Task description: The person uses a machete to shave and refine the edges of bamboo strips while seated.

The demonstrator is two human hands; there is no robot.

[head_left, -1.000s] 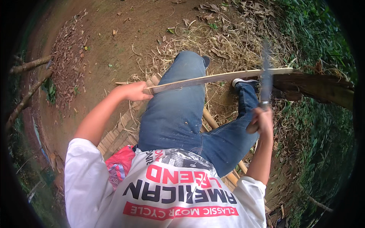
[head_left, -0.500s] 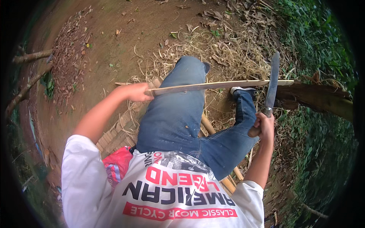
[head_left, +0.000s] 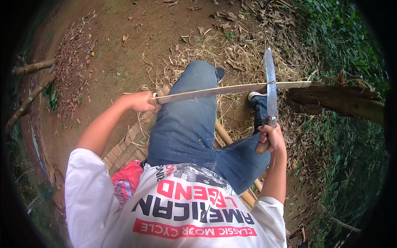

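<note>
My left hand (head_left: pixel 142 101) is closed around the near-left end of a long, flat bamboo strip (head_left: pixel 206 92). The strip runs across my raised thigh toward the right, its far end resting by a brown log. In my right hand (head_left: pixel 273 137) is the wooden handle of a machete (head_left: pixel 271 95), its blade pointing away from me. The blade crosses the strip near its right end, where the strip shows a paler, freshly cut surface. Whether the edge is biting into the strip is too fine to tell.
The brown log (head_left: pixel 339 101) juts in from the right. Curly shavings (head_left: pixel 211 51) and dry leaves litter the soil ahead. Slatted bamboo (head_left: pixel 131 142) and a red plastic bag (head_left: pixel 127 178) lie at my left side. Branches (head_left: pixel 31 95) stand at far left; green plants grow at right.
The machete has moved left along the strip with my right hand, away from the strip's far end. My left hand and the strip have shifted slightly left.
</note>
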